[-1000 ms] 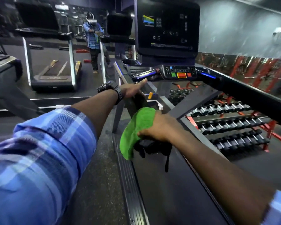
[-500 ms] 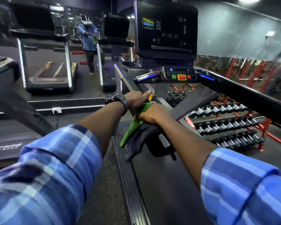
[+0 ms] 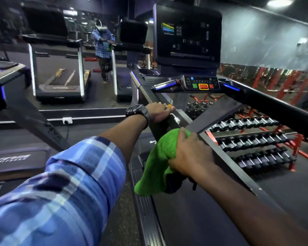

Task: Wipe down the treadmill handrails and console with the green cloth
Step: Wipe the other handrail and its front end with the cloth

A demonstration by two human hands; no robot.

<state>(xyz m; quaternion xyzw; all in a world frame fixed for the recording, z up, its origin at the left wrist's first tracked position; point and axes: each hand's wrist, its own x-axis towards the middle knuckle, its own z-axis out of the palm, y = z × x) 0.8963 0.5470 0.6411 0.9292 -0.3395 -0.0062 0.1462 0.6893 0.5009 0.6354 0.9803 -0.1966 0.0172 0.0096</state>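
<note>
Treadmill console (image 3: 187, 32) stands well beyond both sets of fingers, seemingly unwiped. Left handrail (image 3: 150, 96) carries the left hand (image 3: 158, 112), fingers curled over it. Green cloth (image 3: 158, 157), bunched under the right hand's (image 3: 188, 155) clenched fingers, has slid back down the rail since half a second ago, so wiping there continues.

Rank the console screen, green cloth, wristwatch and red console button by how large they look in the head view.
1. console screen
2. green cloth, though nearness to the camera enlarges it
3. wristwatch
4. red console button, looks somewhat smaller than the watch, but it sits farther off
</note>
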